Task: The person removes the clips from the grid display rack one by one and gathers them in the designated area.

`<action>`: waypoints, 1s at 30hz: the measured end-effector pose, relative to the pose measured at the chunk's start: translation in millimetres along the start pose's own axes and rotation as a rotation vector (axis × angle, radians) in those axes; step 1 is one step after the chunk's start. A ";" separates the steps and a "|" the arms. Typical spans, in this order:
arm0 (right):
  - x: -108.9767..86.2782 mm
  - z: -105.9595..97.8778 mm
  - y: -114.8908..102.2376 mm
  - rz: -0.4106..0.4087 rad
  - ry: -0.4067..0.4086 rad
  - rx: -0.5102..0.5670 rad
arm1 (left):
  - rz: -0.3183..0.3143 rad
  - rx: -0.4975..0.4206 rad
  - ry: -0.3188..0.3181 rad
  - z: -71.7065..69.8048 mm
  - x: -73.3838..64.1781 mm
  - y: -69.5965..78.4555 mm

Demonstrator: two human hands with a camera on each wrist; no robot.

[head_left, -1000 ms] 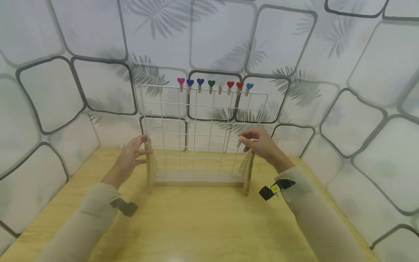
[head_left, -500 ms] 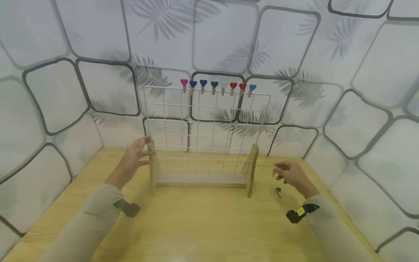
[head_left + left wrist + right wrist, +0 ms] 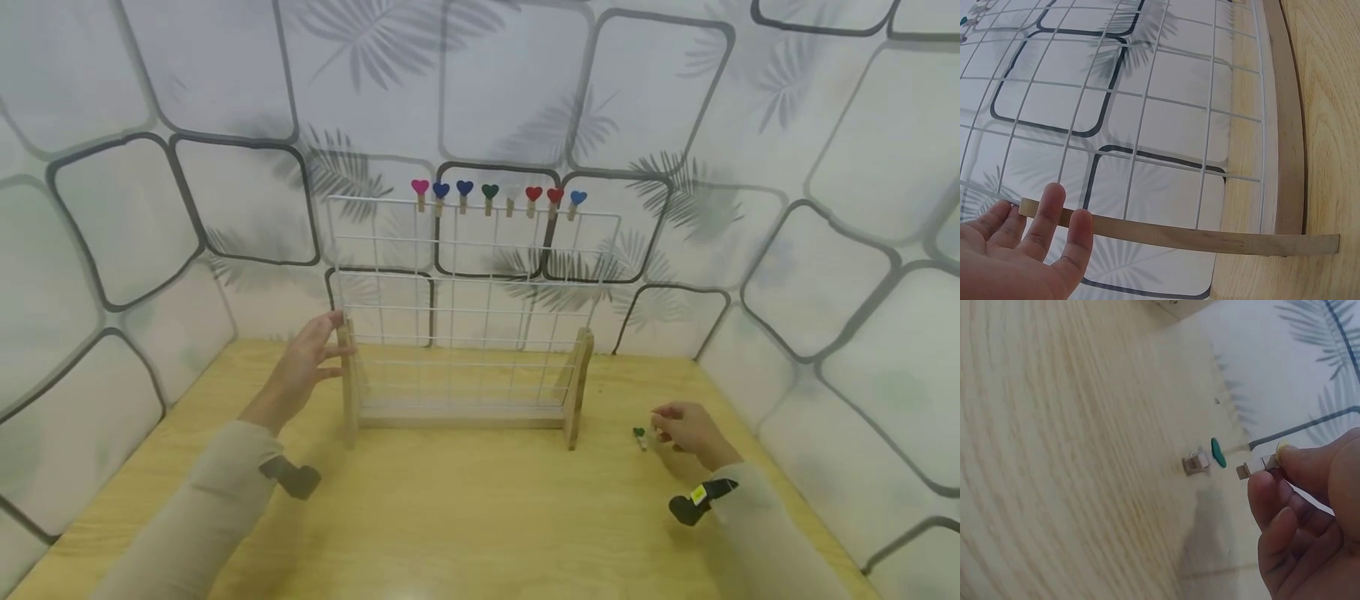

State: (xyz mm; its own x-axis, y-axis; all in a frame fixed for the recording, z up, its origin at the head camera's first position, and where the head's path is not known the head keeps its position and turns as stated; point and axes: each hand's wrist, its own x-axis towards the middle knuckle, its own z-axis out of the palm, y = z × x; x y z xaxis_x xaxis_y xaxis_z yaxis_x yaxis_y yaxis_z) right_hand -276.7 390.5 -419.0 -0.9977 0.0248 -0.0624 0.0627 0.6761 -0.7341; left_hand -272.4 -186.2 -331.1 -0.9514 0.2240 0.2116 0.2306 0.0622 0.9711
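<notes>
In the head view my left hand (image 3: 302, 367) touches the left wooden upright (image 3: 348, 379) of a white wire grid rack (image 3: 465, 310). Its fingers are mostly straight at the upright's top end, two of them crossing its front in the left wrist view. My right hand (image 3: 692, 433), low on the right, pinches a small clothespin (image 3: 1269, 464) between thumb and finger; a bit of yellow shows at the thumb tip. Close beside it on the table lies another clothespin with a green heart (image 3: 1218, 453).
Several heart-topped clothespins, among them a pink one (image 3: 421, 193) and a light blue one (image 3: 577, 202), line the grid's top wire. A wooden base bar (image 3: 461, 422) joins the uprights. Behind the wooden table (image 3: 480, 508) hangs patterned white cloth (image 3: 517, 83).
My right hand has moved from the grid's right side, right and down to beside the green-heart clothespin, still pinching its clothespin. My left hand stays at the left upright.
</notes>
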 end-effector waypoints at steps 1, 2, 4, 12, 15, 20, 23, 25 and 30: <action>0.4 0.1 2.2 0.005 -0.003 -0.007 | 0.000 0.002 0.001 -0.1 -0.1 0.1; 1.1 0.3 4.4 0.011 -0.004 -0.010 | 0.000 0.004 0.001 -0.3 -0.2 0.1; 2.7 0.9 9.0 0.019 -0.007 -0.006 | 0.000 0.006 -0.001 -0.5 -0.1 -0.1; 5.7 5.3 20.3 -0.010 -0.015 -0.091 | 0.008 0.009 -0.010 0.0 0.6 0.3; 5.8 6.9 22.5 -0.033 -0.008 -0.118 | 0.010 0.009 -0.009 0.7 0.8 0.8; 7.3 8.2 25.7 -0.046 -0.005 -0.115 | 0.010 0.010 -0.004 1.1 1.0 0.6; 8.4 8.4 26.4 -0.038 -0.004 -0.113 | 0.009 0.009 -0.004 0.8 1.2 0.3; 8.7 7.6 25.2 -0.029 0.000 -0.122 | 0.005 0.011 -0.005 0.3 0.9 0.2; 6.3 0.2 13.8 -0.022 -0.003 -0.119 | 0.002 0.013 -0.007 -0.1 0.8 -0.1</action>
State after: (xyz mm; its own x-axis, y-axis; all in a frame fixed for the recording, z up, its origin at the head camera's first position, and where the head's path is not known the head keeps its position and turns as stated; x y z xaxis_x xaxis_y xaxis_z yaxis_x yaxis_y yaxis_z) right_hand -282.1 399.9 -429.6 -0.9988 0.0067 -0.0495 0.0373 0.7590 -0.6500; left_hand -273.1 -186.1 -331.1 -0.9494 0.2312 0.2125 0.2351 0.0747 0.9691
